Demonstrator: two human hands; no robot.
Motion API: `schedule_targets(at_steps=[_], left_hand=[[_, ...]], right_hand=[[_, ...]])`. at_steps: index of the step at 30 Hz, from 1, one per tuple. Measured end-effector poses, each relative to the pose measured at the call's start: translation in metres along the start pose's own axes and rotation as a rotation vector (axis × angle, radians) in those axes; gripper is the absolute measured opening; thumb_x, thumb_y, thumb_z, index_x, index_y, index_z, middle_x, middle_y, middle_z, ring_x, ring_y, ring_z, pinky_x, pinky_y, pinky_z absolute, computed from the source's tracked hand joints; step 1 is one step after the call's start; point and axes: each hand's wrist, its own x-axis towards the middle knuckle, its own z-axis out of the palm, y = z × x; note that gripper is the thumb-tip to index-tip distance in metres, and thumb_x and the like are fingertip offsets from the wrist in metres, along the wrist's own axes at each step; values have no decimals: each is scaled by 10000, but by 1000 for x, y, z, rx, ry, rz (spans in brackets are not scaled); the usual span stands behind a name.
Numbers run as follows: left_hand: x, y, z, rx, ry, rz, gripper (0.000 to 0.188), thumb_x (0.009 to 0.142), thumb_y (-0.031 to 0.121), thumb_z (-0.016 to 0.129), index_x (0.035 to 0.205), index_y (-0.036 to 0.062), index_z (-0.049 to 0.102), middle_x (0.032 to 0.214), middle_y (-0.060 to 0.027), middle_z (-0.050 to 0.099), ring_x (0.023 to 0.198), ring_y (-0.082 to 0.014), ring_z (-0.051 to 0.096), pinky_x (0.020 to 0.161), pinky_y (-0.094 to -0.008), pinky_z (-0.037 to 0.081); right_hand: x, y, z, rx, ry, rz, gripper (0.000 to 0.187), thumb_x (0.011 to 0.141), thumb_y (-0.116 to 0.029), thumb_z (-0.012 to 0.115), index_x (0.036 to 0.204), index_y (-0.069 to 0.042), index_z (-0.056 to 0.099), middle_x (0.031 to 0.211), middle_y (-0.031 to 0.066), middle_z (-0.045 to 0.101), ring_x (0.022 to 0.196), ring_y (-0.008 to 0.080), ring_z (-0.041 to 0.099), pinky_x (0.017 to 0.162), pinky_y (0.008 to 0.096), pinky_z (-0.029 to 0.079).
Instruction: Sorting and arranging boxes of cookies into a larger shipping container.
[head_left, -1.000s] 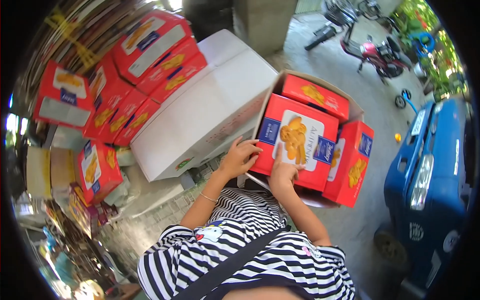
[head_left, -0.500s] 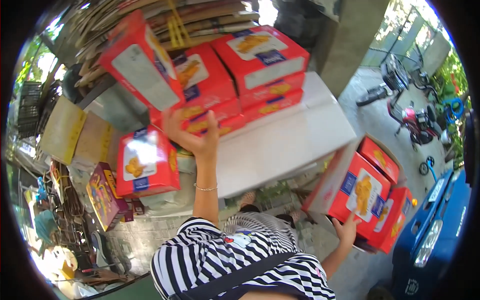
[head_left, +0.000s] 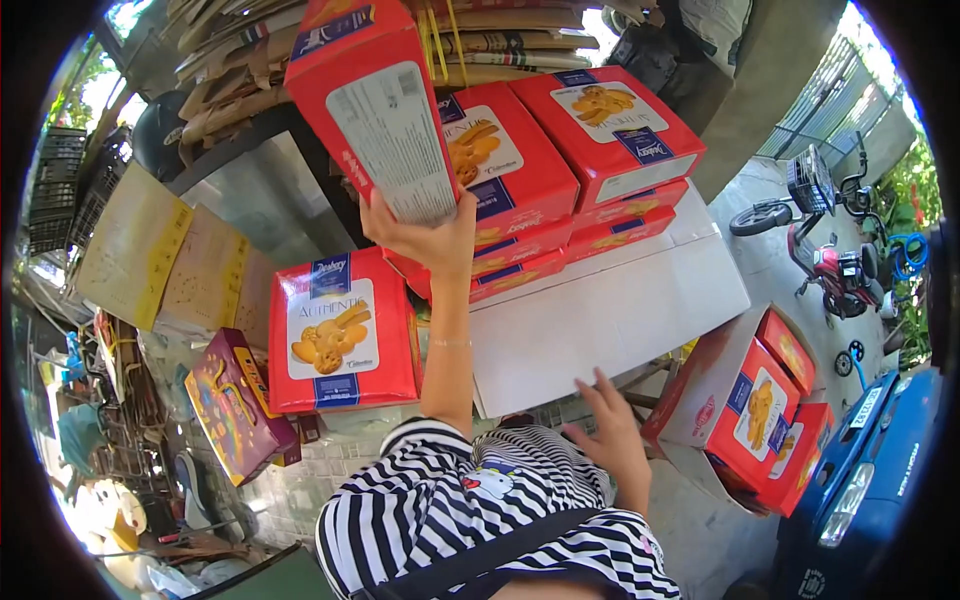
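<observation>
My left hand (head_left: 418, 236) grips the lower end of a red cookie box (head_left: 380, 115), which it holds up on a tilt with a pale printed side facing me. Right behind it stand stacked red cookie boxes (head_left: 620, 110) on the far part of a white carton (head_left: 610, 310). Another red cookie box (head_left: 333, 340) lies to the left of my left forearm. My right hand (head_left: 612, 440) is open with spread fingers and holds nothing, near the front edge of the white carton. To its right, an open brown carton (head_left: 690, 400) holds several red cookie boxes (head_left: 762, 410).
A purple box (head_left: 235, 410) and two tan cartons with yellow tape (head_left: 140, 245) stand at the left. Flattened cardboard (head_left: 520, 45) is piled at the back beside a concrete pillar (head_left: 770, 90). A blue vehicle (head_left: 860, 480) and a parked red bike (head_left: 835, 260) are at the right.
My right hand has come away from the cookie boxes in the brown carton and moved left. My left hand still holds its cookie box up by the stack. The whole view has shifted slightly.
</observation>
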Motion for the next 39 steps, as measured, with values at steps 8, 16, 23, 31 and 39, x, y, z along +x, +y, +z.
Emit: schedule_targets(at_steps=[8, 16, 23, 31, 39], left_hand=[[-4, 34, -122, -328, -234, 8, 945, 500, 133, 824, 1236, 137, 231, 1270, -141, 285, 1159, -329, 369, 975, -458, 344], [5, 76, -121, -934, -618, 268, 996, 500, 283, 843, 1282, 70, 265, 1297, -194, 360, 1103, -354, 462, 952, -487, 394], [-59, 228, -152, -1260, -1313, 593, 592, 488, 208, 786, 1058, 202, 628, 1207, -207, 545, 1025, -353, 553, 811, -420, 417], [-112, 305, -110, -1553, -1365, 193, 673, 460, 147, 794, 1091, 135, 559, 1302, -233, 406, 1108, -327, 468, 894, -414, 408], [-214, 354, 7, -1294, -1885, -184, 556, 811, 117, 599, 1307, -5, 381, 1201, -100, 522, 1068, -199, 499, 951, -312, 379]], right_hand=[[2, 25, 20, 584, 200, 252, 755, 774, -224, 713, 1392, -59, 312, 1387, 187, 387, 1200, 299, 467, 964, 427, 394], [43, 119, 35, 2180, 359, 222, 668, 925, -573, 309, 1357, -71, 398, 1315, 117, 489, 1169, 286, 492, 997, 378, 356], [-184, 130, 32, 1858, 992, 132, 656, 930, -564, 309, 1326, -56, 430, 1277, 113, 519, 1155, 293, 502, 988, 373, 358], [-234, 174, -63, 1333, 1307, 436, 644, 936, -552, 309, 1285, -35, 472, 1227, 108, 559, 1137, 303, 516, 976, 366, 361], [-267, 153, -193, 104, 1002, 948, 406, 885, -395, 559, 966, 0, 597, 741, 172, 641, 710, 254, 642, 658, 367, 470]])
